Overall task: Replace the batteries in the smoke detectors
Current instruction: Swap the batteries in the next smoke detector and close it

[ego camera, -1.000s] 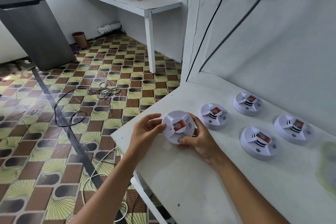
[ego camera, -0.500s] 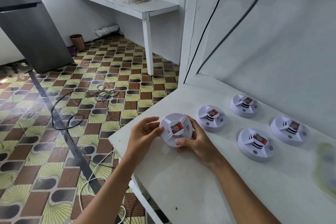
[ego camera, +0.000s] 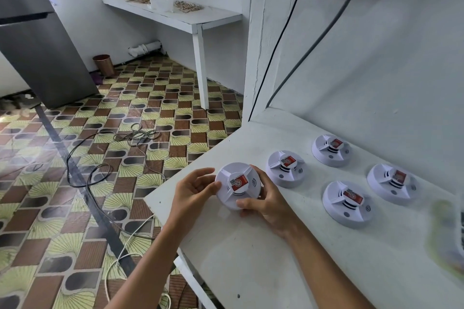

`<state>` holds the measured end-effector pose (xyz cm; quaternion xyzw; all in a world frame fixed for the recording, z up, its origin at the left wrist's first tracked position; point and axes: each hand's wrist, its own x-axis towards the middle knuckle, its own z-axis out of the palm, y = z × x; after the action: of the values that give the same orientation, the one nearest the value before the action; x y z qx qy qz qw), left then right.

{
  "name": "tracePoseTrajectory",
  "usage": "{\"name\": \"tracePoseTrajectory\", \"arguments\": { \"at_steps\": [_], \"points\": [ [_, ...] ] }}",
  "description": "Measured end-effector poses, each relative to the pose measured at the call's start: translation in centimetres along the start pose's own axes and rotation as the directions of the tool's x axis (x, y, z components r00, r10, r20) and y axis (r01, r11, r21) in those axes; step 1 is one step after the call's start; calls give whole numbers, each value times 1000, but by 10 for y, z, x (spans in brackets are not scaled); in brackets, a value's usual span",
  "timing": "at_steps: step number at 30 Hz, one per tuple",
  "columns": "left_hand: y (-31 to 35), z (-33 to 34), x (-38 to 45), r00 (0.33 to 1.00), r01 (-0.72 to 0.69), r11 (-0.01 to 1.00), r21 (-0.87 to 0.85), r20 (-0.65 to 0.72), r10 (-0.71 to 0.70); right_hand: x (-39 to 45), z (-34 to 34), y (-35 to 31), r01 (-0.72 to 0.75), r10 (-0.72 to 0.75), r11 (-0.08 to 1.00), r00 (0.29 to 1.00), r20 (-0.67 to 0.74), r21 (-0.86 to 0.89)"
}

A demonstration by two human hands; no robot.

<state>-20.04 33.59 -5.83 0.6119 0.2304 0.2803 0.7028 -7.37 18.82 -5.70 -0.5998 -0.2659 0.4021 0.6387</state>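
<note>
A round white smoke detector [ego camera: 236,183] with a red label on top is held just above the white table [ego camera: 251,258], near its left corner. My left hand [ego camera: 194,190] grips its left side with curled fingers. My right hand [ego camera: 266,202] grips its right and front edge, thumb on the near rim. Several more white smoke detectors lie face up on the table to the right: one [ego camera: 286,168] close by, one [ego camera: 331,150] further back, one [ego camera: 347,204] in front and one [ego camera: 391,183] at the far right.
A white wall [ego camera: 376,70] rises right behind the table, with two cables [ego camera: 283,32] running down from a socket. Loose cables [ego camera: 105,158] lie on the patterned floor to the left. A grey fridge [ego camera: 37,45] and a white wall shelf [ego camera: 175,15] stand further off.
Both hands keep hold of the same detector, which has turned slightly between them. The view has tilted upward a little.
</note>
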Motion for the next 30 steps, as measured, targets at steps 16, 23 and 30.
{"name": "tracePoseTrajectory", "arguments": {
  "at_steps": [16, 23, 30],
  "points": [
    [0, 1, 0, 1000, -19, 999, 37, -10, 20, 0, -1, -1, -5, 5, 1000, 1000, -3, -6],
    [2, 1, -1, 1000, -28, 999, 46, -2, 28, 0, -2, 1, -9, 9, 1000, 1000, -5, -2],
    [1, 1, 0, 1000, -16, 999, 43, 2, 16, 2, -3, 3, -8, 8, 1000, 1000, 2, 13]
  ]
}}
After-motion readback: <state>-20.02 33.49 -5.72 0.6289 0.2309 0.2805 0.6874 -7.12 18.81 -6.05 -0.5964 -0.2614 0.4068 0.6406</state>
